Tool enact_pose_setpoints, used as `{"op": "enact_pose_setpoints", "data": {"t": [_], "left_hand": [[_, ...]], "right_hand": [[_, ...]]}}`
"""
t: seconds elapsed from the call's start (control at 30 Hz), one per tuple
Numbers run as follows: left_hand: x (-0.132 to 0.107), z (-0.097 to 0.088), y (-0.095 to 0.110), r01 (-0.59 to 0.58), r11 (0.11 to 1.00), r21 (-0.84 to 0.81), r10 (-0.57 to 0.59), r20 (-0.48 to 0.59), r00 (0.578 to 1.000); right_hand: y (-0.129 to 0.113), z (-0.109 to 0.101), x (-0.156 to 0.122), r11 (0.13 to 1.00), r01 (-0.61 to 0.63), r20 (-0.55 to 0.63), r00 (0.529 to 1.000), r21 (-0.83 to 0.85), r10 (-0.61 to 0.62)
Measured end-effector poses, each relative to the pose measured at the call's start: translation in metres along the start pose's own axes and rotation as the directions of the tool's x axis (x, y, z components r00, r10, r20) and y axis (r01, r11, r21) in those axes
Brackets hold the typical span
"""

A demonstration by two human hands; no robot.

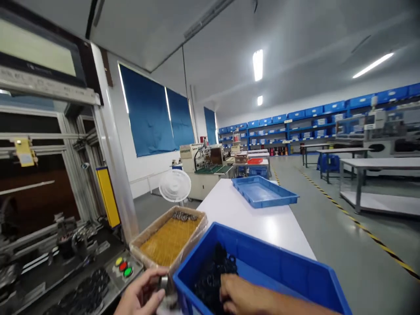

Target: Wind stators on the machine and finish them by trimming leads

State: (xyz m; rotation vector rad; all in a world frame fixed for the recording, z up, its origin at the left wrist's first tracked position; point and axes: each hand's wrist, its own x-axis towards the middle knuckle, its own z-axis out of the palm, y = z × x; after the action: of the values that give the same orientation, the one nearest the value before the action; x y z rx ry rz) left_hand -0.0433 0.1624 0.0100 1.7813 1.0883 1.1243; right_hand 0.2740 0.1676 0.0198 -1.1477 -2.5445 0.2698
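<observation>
A machine (62, 192) stands to the left of the white desk (249, 227). At the desk's near end sits a deep blue bin (278, 253). A shallow blue tray (262, 192) lies toward the far end, its corner reaching past the right edge. A lined box (170, 238) stands by the left edge, beside the bin, with dark rings (184, 216) at its far end. The right hand (239, 292) is inside the bin, its fingers bent down onto a heap of black parts (210, 273); whether they grip one cannot be told. The left hand (139, 295), outside the bin's left wall, holds a small metal piece (164, 283) between thumb and fingers, the gap narrow. Three buttons (123, 266), yellow, red and green, are set on the machine's near corner.
</observation>
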Motion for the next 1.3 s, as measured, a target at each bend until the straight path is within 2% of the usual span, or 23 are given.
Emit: {"op": "enact_pose_setpoints", "data": {"t": [0.13, 0.2, 0.27, 0.37, 0.43, 0.63, 0.8, 0.97, 1.3], "left_hand": [[-0.045, 0.018, 0.031, 0.121, 0.954, -0.273, -0.153, -0.097, 0.983], [-0.058, 0.033, 0.048, 0.147, 0.912, -0.384, -0.208, -0.122, 0.971], [-0.065, 0.049, 0.063, 0.150, 0.879, -0.453, -0.227, -0.122, 0.966], [-0.070, 0.067, 0.079, 0.153, 0.832, -0.533, -0.223, -0.070, 0.972], [-0.071, 0.075, 0.083, 0.172, 0.792, -0.586, -0.229, -0.024, 0.973], [-0.069, 0.085, 0.080, 0.216, 0.701, -0.679, -0.258, 0.041, 0.965], [-0.069, 0.083, 0.071, 0.204, 0.692, -0.692, -0.274, 0.009, 0.962], [-0.071, 0.078, 0.069, 0.198, 0.683, -0.703, -0.270, 0.009, 0.963], [-0.079, 0.082, 0.058, 0.217, 0.641, -0.736, -0.287, 0.033, 0.957]], "right_hand": [[-0.019, -0.013, 0.004, 0.993, 0.013, -0.178, 0.984, 0.121, 0.009], [-0.039, -0.020, 0.007, 0.982, 0.051, -0.234, 0.972, 0.184, -0.006], [-0.061, -0.025, 0.006, 0.957, 0.148, -0.281, 0.957, 0.250, -0.075], [-0.090, -0.027, -0.005, 0.856, 0.397, -0.440, 0.867, 0.330, -0.232], [-0.099, -0.024, -0.013, 0.793, 0.493, -0.523, 0.810, 0.357, -0.268], [-0.094, -0.012, -0.016, 0.798, 0.501, -0.567, 0.784, 0.336, -0.253], [-0.088, -0.010, -0.012, 0.783, 0.554, -0.504, 0.780, 0.281, -0.371], [-0.085, -0.005, -0.009, 0.793, 0.601, -0.506, 0.717, 0.098, -0.481], [-0.089, -0.001, -0.009, 0.807, 0.583, -0.489, 0.732, 0.091, -0.474]]}}
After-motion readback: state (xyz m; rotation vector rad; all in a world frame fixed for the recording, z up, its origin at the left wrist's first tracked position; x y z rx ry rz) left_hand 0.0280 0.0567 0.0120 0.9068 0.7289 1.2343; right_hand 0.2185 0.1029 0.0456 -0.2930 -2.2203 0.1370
